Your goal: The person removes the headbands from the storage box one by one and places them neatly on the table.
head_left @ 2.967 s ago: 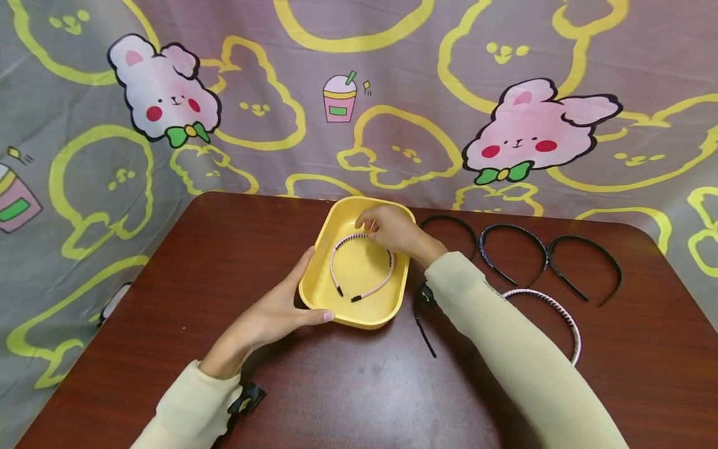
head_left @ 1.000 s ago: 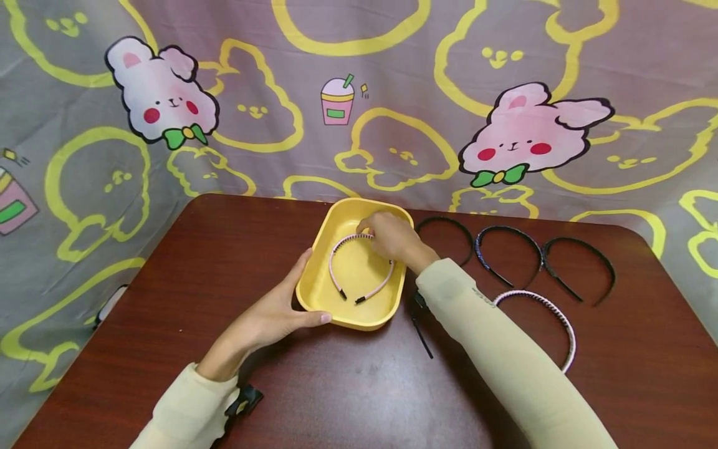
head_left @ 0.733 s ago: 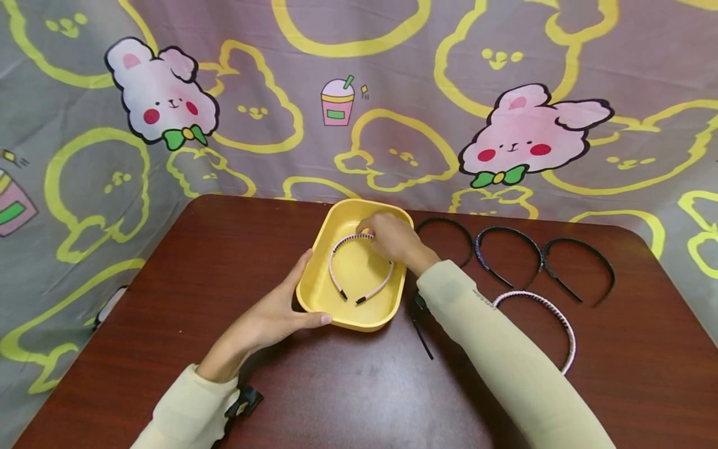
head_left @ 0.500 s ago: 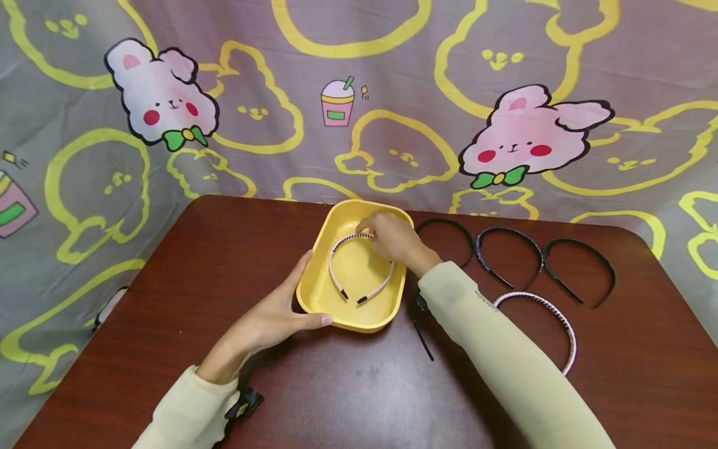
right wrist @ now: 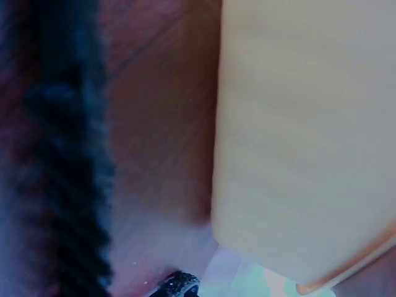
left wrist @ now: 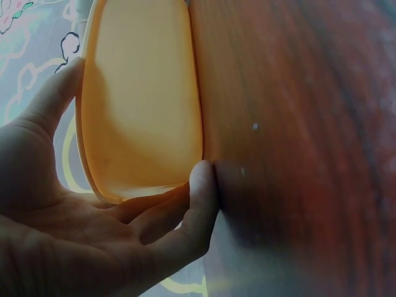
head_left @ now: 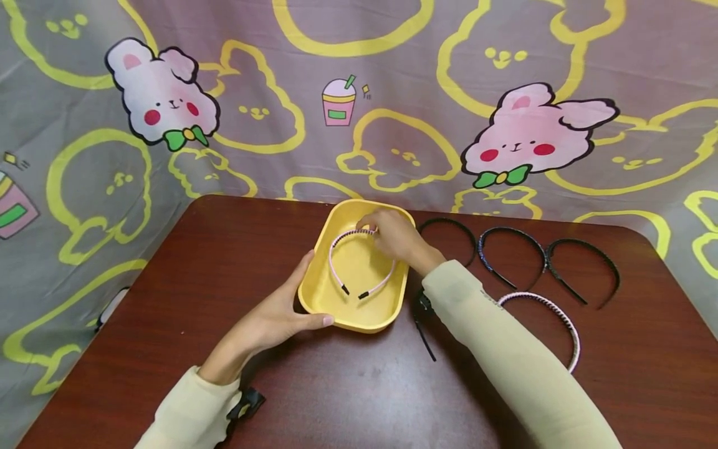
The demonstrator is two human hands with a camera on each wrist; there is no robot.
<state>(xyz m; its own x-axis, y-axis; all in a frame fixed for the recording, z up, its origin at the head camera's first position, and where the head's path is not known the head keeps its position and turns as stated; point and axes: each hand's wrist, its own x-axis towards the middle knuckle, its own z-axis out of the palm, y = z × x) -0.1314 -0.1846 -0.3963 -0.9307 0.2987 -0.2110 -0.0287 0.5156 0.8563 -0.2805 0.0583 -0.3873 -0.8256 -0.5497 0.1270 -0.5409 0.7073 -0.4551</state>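
My left hand [head_left: 275, 318] holds the near left corner of a yellow plastic bin [head_left: 353, 315], thumb on one side and fingers along the other; the left wrist view shows them around the bin's end [left wrist: 139, 93]. Inside the bin is a pink headband [head_left: 333, 267] with dark teeth and black tips, its open end toward me. My right hand [head_left: 392, 234] reaches in over the right rim and pinches the headband near the top of its arch. The hand hides part of its right arm. The right wrist view catches only the bin's outer wall [right wrist: 297, 124].
Right of the bin, a black headband [head_left: 449, 220], a blue sequined one [head_left: 483, 252] and a dark one [head_left: 616, 268] lie in a row. A pink-and-white headband [head_left: 573, 333] lies nearer. Another black headband [head_left: 424, 340] is partly under the right sleeve. A patterned curtain [head_left: 392, 62] hangs behind.
The pink headband has shifted slightly away from me, in the right hand's fingers, its tips now farther from the bin's near wall. The left hand and bin stay nearly in place.
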